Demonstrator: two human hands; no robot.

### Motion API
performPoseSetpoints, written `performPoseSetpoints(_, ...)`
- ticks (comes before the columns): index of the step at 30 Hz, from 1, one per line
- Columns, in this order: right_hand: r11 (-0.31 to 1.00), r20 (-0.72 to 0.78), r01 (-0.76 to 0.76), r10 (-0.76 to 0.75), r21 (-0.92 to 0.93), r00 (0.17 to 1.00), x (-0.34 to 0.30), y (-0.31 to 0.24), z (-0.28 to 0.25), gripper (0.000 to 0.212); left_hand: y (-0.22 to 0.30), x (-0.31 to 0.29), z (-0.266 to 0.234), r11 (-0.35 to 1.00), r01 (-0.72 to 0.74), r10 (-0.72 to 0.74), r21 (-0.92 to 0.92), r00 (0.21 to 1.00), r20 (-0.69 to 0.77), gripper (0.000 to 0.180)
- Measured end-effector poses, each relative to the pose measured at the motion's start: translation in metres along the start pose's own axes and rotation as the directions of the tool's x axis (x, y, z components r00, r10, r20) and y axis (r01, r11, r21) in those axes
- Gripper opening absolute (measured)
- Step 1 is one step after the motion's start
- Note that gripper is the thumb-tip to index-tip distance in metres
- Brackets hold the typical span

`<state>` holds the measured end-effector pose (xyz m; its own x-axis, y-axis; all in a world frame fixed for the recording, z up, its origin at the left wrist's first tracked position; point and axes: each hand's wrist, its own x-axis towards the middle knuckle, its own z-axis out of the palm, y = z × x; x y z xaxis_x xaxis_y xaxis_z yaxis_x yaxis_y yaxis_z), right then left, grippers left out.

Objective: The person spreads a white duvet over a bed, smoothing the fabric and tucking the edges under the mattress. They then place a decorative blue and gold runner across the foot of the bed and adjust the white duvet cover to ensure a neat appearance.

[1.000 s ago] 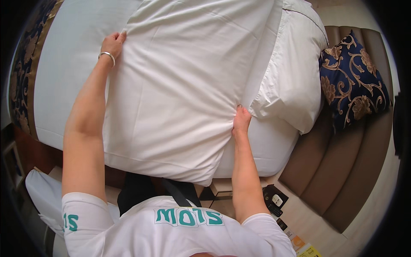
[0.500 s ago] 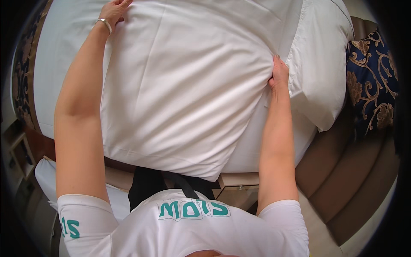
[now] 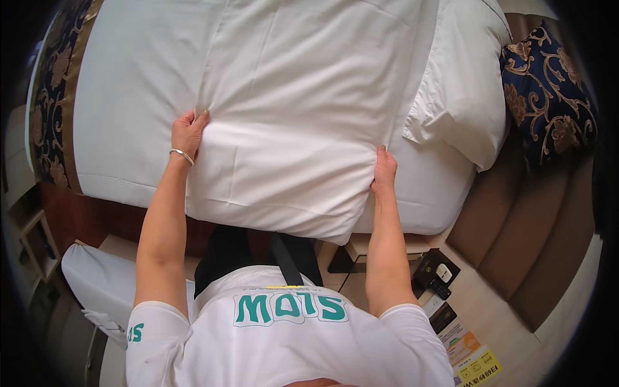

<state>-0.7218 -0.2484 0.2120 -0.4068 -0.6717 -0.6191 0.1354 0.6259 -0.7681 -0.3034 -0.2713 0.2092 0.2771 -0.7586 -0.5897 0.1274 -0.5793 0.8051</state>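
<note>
A white sheet (image 3: 284, 164) lies folded over a band of the bed, its near edge hanging over the mattress side. At the left edge of this fold my left hand (image 3: 189, 132) pinches the cloth, a silver bracelet round its wrist. Closed on the opposite edge, nearer the pillow, is my right hand (image 3: 385, 169), thumb uppermost. Creases run across the cloth between both hands. The fingertips under the fabric are hidden.
White pillows (image 3: 461, 90) lie right, beside a navy cushion (image 3: 548, 97) with gold flowers. A patterned bed runner (image 3: 58, 109) crosses the far left. Brown padded panels (image 3: 516, 219) stand right. A bedside top holds a black box (image 3: 435, 271) and printed cards (image 3: 474, 361). A white-covered seat (image 3: 103, 284) stands lower left.
Both hands have come nearer my body, the left one also moving right and the right one slightly left. The sheet has come along with them, its wrinkles now shorter.
</note>
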Motion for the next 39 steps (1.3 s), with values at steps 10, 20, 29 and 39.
performPoseSetpoints(10, 0.892, -0.238, 0.039, -0.162, -0.45, 0.958, -0.123, 0.105, -0.027, 0.034, -0.082, -0.1, -0.055, 0.826, -0.126, 0.279, 0.55, 0.938, -0.205, 0.033)
performPoseSetpoints(20, 0.857, -0.019, 0.224, -0.262, -0.464, 0.965, -0.158, 0.154, -0.072, 0.033, -0.119, -0.137, -0.071, 0.863, -0.255, 0.371, 0.435, 0.906, -0.205, 0.04)
performPoseSetpoints(29, 0.988, 0.227, -0.145, 0.155, -0.058, 0.962, -0.156, 0.168, -0.084, 0.04, -0.151, -0.126, -0.084, 0.875, -0.254, 0.396, 0.413, 0.866, -0.306, 0.041)
performPoseSetpoints(39, 0.97, 0.314, -0.208, 0.238, -0.125, 0.919, -0.167, 0.191, -0.102, 0.029, -0.155, -0.137, -0.076, 0.877, -0.279, 0.423, 0.39, 0.833, -0.357, 0.04)
